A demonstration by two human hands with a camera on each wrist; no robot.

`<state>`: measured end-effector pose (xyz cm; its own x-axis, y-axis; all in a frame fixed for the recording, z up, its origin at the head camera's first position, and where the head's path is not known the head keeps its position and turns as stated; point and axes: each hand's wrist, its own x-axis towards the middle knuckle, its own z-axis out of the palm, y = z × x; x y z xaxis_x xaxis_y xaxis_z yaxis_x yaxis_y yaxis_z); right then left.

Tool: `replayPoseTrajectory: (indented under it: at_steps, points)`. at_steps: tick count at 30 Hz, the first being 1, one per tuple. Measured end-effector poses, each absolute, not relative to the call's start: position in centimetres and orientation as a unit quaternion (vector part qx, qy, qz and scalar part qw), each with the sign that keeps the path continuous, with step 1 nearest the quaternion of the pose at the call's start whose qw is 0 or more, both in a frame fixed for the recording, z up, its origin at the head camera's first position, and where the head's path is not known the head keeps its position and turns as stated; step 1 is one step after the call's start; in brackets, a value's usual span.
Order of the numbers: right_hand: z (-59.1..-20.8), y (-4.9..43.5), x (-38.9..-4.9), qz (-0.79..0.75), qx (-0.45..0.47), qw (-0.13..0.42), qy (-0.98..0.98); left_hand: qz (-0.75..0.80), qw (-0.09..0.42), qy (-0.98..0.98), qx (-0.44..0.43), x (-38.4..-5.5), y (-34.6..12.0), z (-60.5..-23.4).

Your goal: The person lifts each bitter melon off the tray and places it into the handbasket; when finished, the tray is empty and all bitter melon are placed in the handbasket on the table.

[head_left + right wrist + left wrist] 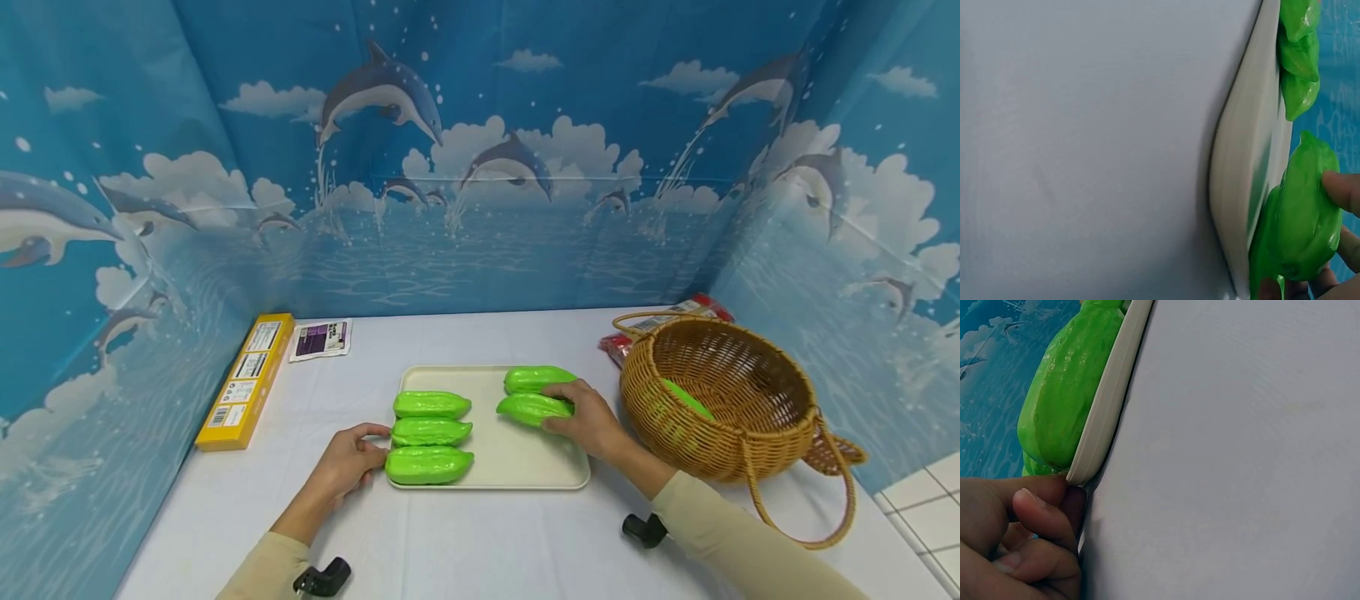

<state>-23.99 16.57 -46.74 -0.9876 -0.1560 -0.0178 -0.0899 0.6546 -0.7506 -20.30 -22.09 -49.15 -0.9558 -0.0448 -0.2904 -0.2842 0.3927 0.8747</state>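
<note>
While the right hand (587, 419) grips a part-hidden bitter melon (528, 408), the left hand (347, 462), grip unclear, touches the tray (517, 465) at left.

Vegetables (429, 465): bright green
Tray (498, 460), clock centre: cream
Basket (708, 450), three o'clock: brown weave
Box (247, 379), nine o'clock: yellow
Backdrop (480, 267), twelve o'clock: blue, dolphin-patterned
</note>
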Motion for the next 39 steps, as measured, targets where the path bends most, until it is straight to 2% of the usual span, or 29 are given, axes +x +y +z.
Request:
replayPoseTrajectory:
  at_steps: [25, 39]
  points:
    - [-39.0, 16.6, -20.8, -0.47, -0.101, 0.084, 0.873, 0.54, 0.109, 0.829, -0.098, -20.4, -22.0, -49.3]
    - [-33.7, 19.7, -20.3, -0.456, -0.14, 0.078, 0.876, 0.543, 0.113, 0.825, -0.107, -20.4, -22.0, -49.1]
